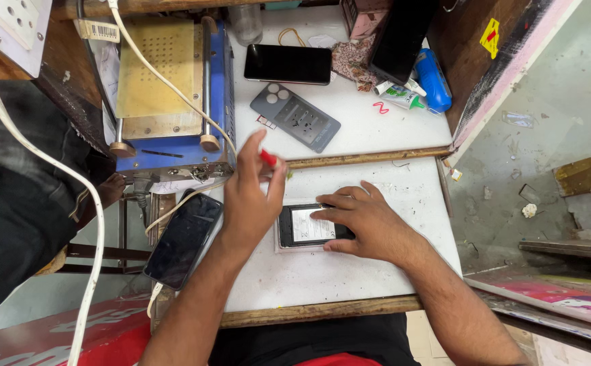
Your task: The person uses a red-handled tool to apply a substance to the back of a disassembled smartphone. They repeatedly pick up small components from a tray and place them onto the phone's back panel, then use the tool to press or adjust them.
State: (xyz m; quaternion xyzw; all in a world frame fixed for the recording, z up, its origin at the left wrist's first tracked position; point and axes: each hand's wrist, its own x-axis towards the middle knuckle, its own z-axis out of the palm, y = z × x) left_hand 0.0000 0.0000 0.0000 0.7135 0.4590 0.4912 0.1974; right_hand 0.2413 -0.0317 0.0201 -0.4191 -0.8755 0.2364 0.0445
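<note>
My right hand (362, 220) lies flat on an opened phone (303, 227) that sits on a pale mat on the white table (390, 183); its fingers press the phone's right part. My left hand (251, 196) hovers just left of the phone, pinching a small red tool (268, 158) between thumb and fingers. The phone's inside shows a white label and a dark frame.
A dark phone (183, 238) lies at the table's left edge. Farther back sit another black phone (287, 64), a grey phone back cover (295, 116), a blue machine (166, 95) with a white cable, a blue bottle (433, 79) and a small tube.
</note>
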